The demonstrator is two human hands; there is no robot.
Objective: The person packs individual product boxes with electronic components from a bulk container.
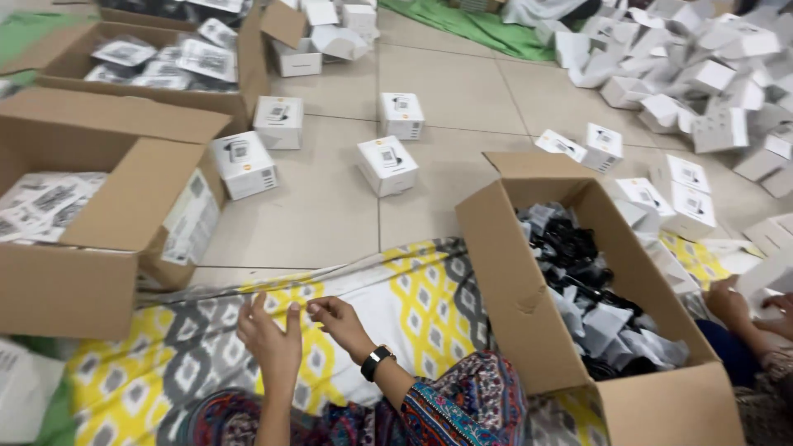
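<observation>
Patterned cloth (413,297) — yellow, grey and white — lies spread on the tiled floor (330,206) at the person's knees, and both hands meet over it: the left hand (271,339) with fingers loosely spread, the right hand (339,324) pinching something too small to make out. Just right stands an open cardboard box (529,306) of black-and-white items; farther off, small white boxes (387,165) scatter — another person's hand (728,301) at right.
</observation>
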